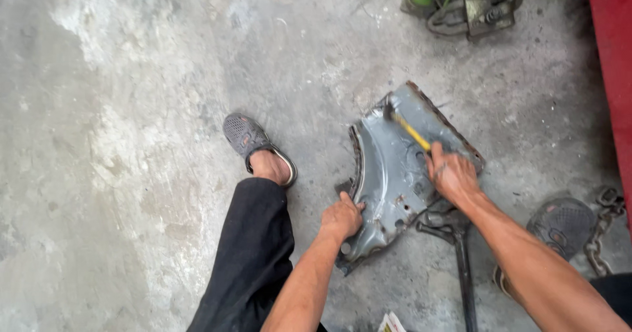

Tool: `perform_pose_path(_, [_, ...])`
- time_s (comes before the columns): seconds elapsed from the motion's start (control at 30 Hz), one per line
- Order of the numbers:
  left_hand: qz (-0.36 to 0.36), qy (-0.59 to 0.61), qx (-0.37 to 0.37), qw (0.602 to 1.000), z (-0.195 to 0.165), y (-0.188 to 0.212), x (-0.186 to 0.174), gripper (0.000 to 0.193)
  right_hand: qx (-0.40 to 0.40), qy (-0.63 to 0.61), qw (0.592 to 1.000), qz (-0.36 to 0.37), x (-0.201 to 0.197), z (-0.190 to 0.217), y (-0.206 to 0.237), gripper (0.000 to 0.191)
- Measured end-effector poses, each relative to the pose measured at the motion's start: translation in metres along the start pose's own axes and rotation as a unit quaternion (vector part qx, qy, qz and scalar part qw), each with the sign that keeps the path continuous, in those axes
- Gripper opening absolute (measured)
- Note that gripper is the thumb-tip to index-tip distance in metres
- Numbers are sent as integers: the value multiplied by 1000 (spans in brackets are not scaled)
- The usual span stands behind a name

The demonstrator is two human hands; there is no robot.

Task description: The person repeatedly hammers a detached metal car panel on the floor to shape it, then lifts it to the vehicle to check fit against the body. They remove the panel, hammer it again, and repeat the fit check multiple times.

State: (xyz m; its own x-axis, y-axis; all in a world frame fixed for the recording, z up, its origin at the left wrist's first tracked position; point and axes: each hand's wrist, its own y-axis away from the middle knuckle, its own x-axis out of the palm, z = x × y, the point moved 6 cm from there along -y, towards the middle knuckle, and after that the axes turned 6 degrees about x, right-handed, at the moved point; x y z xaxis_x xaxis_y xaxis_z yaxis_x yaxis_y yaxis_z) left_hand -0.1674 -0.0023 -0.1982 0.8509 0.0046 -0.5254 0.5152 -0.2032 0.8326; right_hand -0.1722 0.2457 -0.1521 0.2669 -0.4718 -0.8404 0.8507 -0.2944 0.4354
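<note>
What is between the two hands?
In the head view, the bent grey metal panel lies between them: the left hand grips its lower edge, and the right hand swings a yellow-handled hammer onto it.

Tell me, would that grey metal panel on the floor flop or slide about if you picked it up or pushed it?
The grey metal panel looks like stiff pressed sheet, so it would probably keep its curve when lifted. Its ragged, rusty edges could cut. The left hand grips its edge while the right hand swings a yellow-handled hammer, suggesting it might skid on the concrete floor.
</note>
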Motion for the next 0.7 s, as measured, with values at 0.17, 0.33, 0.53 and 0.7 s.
perform_pose_path(0.17, [4,3,6,1000,-2,2,0,54,27,-13,1000,-10,-5,-15,-4,32])
perform_pose_path(0.33, [3,11,-13,1000,0,3,-1,53,46,-38,998,-17,-9,-26,1,33])
perform_pose_path(0.53, [-3,-10,4,1000,-3,0,-3,53,34,-26,999,32,-3,-21,14,30])
perform_pose_path(0.7, [-17,-16,13,1000,-5,0,-3,53,45,-13,998,50,-4,-22,15,30])
